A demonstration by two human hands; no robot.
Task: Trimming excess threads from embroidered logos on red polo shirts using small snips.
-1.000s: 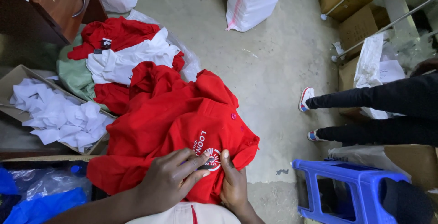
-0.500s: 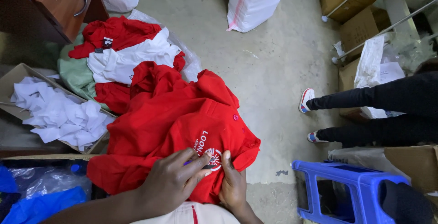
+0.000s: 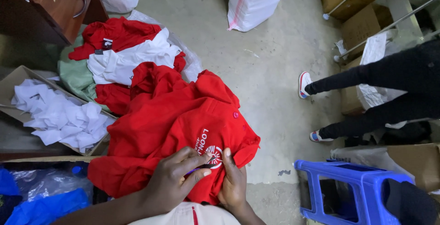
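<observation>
head view: compared with a moment ago nothing has shifted, left hand (image 3: 176, 181) and right hand (image 3: 233, 183) both still pinching the red cotton polo shirt (image 3: 174, 133) across the lap at its white printed emblem (image 3: 211, 154).

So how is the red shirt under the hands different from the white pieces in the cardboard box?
The red shirt is one large garment with buttons and a white printed emblem; the white pieces are many small plain scraps. The red shirt lies spread on a heap of clothes, with the left hand and right hand on it; the white pieces lie crumpled and untouched in the cardboard box. Both look like soft fabric.
</observation>
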